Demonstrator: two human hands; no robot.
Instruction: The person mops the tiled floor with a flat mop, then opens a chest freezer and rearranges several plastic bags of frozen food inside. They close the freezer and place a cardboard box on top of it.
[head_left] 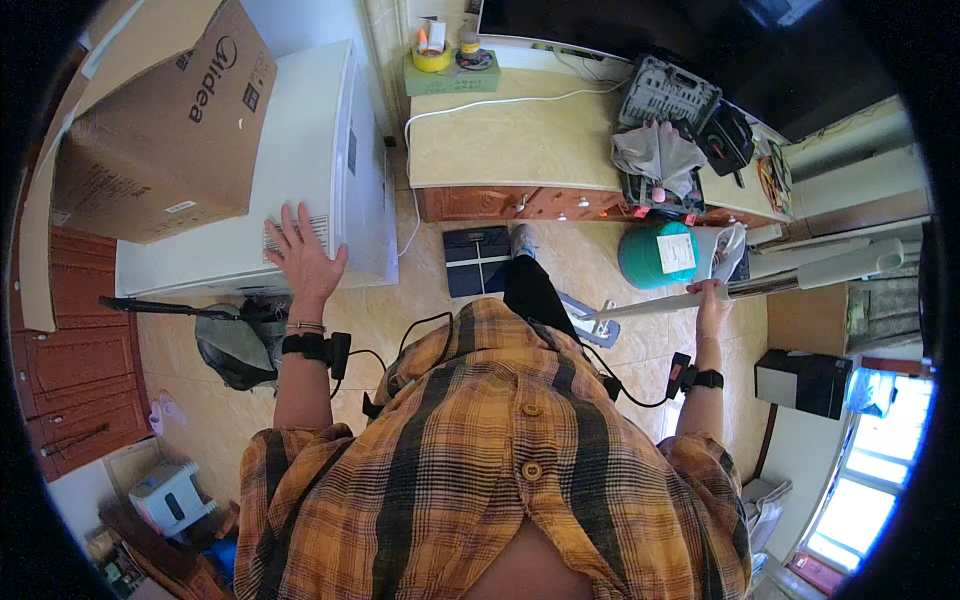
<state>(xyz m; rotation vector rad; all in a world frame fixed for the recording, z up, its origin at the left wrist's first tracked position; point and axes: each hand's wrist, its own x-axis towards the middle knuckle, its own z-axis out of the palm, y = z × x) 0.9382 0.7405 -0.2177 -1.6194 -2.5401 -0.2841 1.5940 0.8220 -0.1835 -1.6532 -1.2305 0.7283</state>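
My left hand has its fingers spread over the side of a white box-shaped appliance, across a printed label; whether the palm presses on it I cannot tell. A large brown cardboard box sits on that appliance. In my right hand is the pole of a flat mop, white and metal, slanting up to the right. The fingers wrap round it. Its flat head is on the floor by my feet, partly hidden by my shirt.
A low cabinet ahead carries a tool case, a cable and a green box. Before it stand a dark floor scale and a green drum-shaped roll. A grey bag lies at left; a black-and-white box is at right.
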